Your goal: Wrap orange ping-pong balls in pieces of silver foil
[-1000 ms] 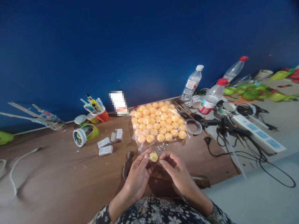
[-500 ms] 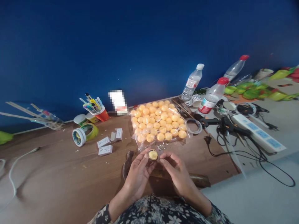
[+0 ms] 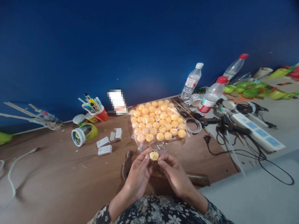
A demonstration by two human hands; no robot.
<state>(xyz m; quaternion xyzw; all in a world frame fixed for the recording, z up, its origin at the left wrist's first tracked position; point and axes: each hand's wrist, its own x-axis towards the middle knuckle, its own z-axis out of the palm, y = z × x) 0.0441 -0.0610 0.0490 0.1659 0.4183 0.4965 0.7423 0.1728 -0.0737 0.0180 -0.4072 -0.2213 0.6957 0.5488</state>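
Between the thumb and fingers of my left hand (image 3: 136, 174) is a small round yellow disc (image 3: 154, 156) with a dark rim, its yellow face turned up. My right hand (image 3: 175, 172) is closed in a pinch at the disc's right edge; whatever its fingertips hold is too small to make out. Below both hands lies a hammer, its dark head (image 3: 127, 165) on the left and its wooden handle (image 3: 198, 179) showing on the right. Just beyond the fingers, small shiny metal bits (image 3: 161, 145) are scattered by a clear bag of orange-yellow balls (image 3: 158, 121).
Small white boxes (image 3: 105, 150), tape rolls (image 3: 78, 137) and a cup of pens (image 3: 102, 114) stand on the left. To the right are plastic bottles (image 3: 211, 96), a glue gun (image 3: 233, 126), a power strip (image 3: 259, 130) and a black cable (image 3: 261, 160). A blue wall rises behind.
My right hand has moved slightly left, bringing its pinched fingertips from just beside the disc to its edge. My left hand keeps its hold on the disc.
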